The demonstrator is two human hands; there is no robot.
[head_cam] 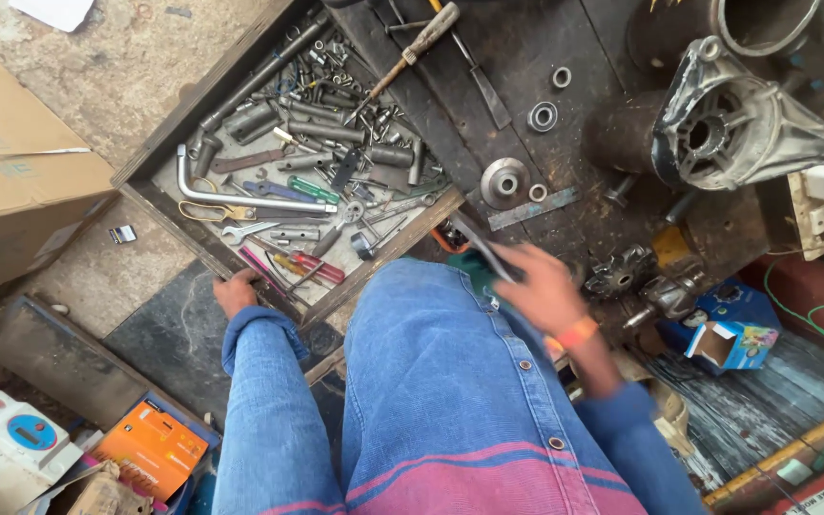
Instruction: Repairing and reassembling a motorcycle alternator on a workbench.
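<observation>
My left hand [236,289] grips the front edge of an open wooden drawer [379,259] full of tools: several spanners, sockets, bolts, a bent steel wheel wrench [240,198] and red-handled screwdrivers [307,265]. My right hand [545,286], blurred by motion, is closed on a flat metal tool [479,243] just right of the drawer, over the dark workbench. An orange band sits on that wrist. My blue denim shirt fills the lower middle.
On the greasy workbench [526,57] lie a hammer [412,52], bearing rings [543,116], a metal hub [504,181], a cast aluminium housing [736,119] and gears [622,272]. Cardboard boxes [11,172] stand left; small boxes [731,343] right; orange box [150,448] on the floor.
</observation>
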